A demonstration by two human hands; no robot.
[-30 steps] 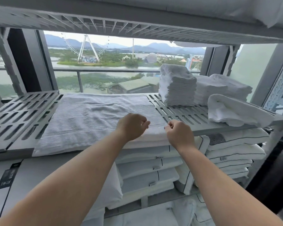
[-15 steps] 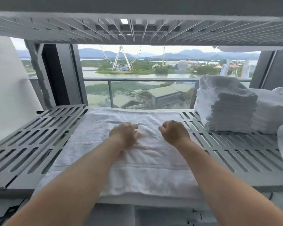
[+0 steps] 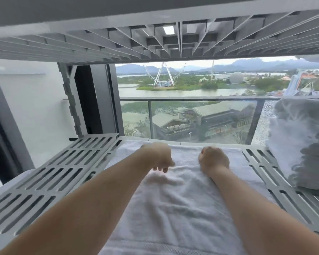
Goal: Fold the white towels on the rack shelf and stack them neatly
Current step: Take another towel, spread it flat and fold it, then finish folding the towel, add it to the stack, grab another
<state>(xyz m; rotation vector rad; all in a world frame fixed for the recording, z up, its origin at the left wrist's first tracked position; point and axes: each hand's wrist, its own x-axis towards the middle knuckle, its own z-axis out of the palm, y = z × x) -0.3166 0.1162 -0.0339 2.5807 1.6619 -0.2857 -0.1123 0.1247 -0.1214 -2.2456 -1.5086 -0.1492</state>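
A white towel (image 3: 173, 208) lies spread along the middle of the grey slatted rack shelf (image 3: 63, 172). Both my arms reach far over it. My left hand (image 3: 157, 156) is near the towel's far end, its fingers curled down and pinching a fold of the cloth. My right hand (image 3: 213, 160) is a closed fist beside it, a short gap between the two, gripping the same folded-over edge. A stack of folded white towels (image 3: 302, 144) stands on the shelf at the right, blurred and close to the camera.
The upper slatted shelf (image 3: 155, 34) hangs low overhead. Behind the rack is a window with a glass balcony railing (image 3: 191, 98). Bare shelf slats lie to the left of the towel and in a narrow strip on its right.
Both hands have carried the towel's near edge forward from the shelf's front to its far end, laying the cloth over itself. The view has moved in and lower, close under the upper shelf.
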